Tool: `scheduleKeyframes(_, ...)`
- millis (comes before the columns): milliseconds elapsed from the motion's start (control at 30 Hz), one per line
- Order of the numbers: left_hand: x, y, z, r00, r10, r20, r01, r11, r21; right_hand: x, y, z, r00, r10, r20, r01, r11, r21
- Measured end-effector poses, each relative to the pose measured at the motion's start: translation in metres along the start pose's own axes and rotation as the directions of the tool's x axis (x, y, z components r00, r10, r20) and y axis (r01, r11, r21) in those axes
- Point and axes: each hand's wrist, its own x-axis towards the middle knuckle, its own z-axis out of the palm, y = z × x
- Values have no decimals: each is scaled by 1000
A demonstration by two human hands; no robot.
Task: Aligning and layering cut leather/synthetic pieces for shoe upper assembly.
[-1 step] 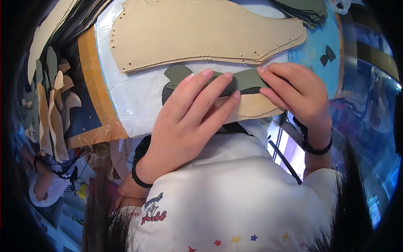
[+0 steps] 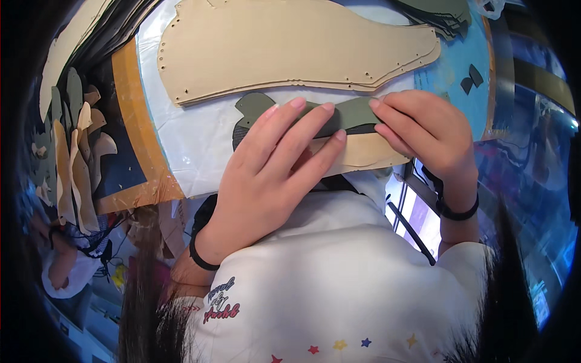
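- Green strip is lying at the near side of the white-covered bench, between the tan panel stack and the wearer's white shirt. Black textured layer is showing from under it; pale tan piece is showing on the body side.
- Left hand is spreading its fingers across the strip, tips bearing on it; cannot tell whether the thumb is closing underneath.
- Right hand is pinching the strip's right end, grip closed, thumb and fingers at the edge.
- Judgement on handling: best with the left fingertips pressing evenly and the right pinch staying light, so neither layer is buckling or creeping out of line.
- Long axis is running left to right across the wearer's front, nearly level; the lobed end is pointing left, the pinched end right.
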Motion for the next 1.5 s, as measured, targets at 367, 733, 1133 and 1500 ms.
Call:
scheduleKeyframes(367,7,-2,-7,999,31,38,-28,997,-65,25,5,-16,980,-105,166,138,969,-203)
scheduleKeyframes(733,2,-10,0,999,43,-19,-44,994,-99,25,-18,-41,978,107,181,-49,953,-299)
scheduleKeyframes(1133,2,-12,-3,990,141,27,-138,986,-94,-14,-24,-15,967,239,93,-237,971,-31)
scheduleKeyframes(1500,5,-3,-5,997,49,67,-49,999,-6,-16,-21,-6,965,256,62,-253,966,-59)
